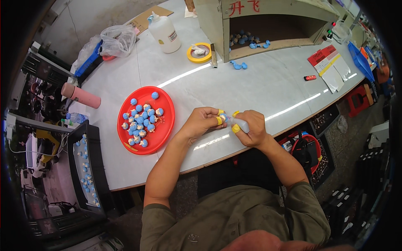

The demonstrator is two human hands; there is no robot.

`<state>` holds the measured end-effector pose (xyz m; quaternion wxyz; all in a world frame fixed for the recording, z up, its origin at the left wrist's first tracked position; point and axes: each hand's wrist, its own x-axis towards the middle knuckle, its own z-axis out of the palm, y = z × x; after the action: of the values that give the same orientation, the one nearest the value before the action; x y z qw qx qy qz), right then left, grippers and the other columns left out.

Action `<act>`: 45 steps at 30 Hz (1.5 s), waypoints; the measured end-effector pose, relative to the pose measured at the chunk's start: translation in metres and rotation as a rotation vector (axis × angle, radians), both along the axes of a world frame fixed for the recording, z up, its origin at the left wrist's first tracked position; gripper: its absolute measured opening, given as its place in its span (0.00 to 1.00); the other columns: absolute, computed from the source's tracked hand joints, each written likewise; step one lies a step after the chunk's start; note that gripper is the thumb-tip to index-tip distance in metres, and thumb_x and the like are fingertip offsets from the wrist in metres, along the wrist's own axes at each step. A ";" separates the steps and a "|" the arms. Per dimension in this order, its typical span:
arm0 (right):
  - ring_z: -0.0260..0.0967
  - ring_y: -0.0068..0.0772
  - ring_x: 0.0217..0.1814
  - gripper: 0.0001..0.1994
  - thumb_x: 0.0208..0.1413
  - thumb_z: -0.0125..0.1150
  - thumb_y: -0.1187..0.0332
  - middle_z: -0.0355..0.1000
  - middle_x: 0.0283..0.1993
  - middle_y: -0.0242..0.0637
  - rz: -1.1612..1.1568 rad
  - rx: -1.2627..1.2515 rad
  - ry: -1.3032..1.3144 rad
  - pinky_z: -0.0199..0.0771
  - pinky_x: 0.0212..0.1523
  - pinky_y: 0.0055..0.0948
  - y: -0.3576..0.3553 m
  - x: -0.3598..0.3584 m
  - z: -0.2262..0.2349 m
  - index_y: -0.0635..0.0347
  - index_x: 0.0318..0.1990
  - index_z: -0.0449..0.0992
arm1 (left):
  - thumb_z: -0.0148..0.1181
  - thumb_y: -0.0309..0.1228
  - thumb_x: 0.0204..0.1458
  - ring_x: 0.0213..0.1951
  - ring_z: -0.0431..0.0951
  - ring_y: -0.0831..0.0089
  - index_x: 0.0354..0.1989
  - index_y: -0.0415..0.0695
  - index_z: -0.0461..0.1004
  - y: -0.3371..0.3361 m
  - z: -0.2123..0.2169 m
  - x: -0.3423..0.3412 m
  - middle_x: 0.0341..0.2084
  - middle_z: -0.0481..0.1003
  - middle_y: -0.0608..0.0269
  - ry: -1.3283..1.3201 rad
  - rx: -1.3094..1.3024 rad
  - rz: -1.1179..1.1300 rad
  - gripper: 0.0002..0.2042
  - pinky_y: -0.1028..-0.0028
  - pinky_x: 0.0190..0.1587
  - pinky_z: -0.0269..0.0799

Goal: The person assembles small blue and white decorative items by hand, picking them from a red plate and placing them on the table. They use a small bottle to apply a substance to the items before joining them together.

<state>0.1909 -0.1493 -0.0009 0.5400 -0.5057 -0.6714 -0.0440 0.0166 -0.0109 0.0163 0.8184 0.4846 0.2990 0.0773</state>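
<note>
Pinching one small blue ball piece [223,117], the left hand [204,120] is meeting the right hand [250,127], which is squeezing one small clear plastic bottle [238,124]. One round red plastic plate [166,125] beside them is holding many blue balls, too many to count.

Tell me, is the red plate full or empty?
Partly full. The red plate holds a heap of small blue balls bunched on its left half, while its right side shows bare red. Both hands are off it, to the right.
</note>
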 end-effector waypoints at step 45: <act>0.72 0.29 0.41 0.16 0.55 0.66 0.75 0.77 0.43 0.39 -0.555 -0.365 0.355 0.70 0.50 0.25 -0.015 0.161 -0.003 0.67 0.50 0.71 | 0.67 0.24 0.56 0.47 0.83 0.65 0.49 0.38 0.75 0.007 0.009 -0.004 0.44 0.80 0.55 -0.003 -0.114 0.067 0.14 0.76 0.48 0.81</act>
<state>0.3520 -0.1642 -0.0037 0.5165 -0.7560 -0.4015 0.0199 0.0129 -0.0041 0.0251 0.8420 0.4270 0.3178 0.0882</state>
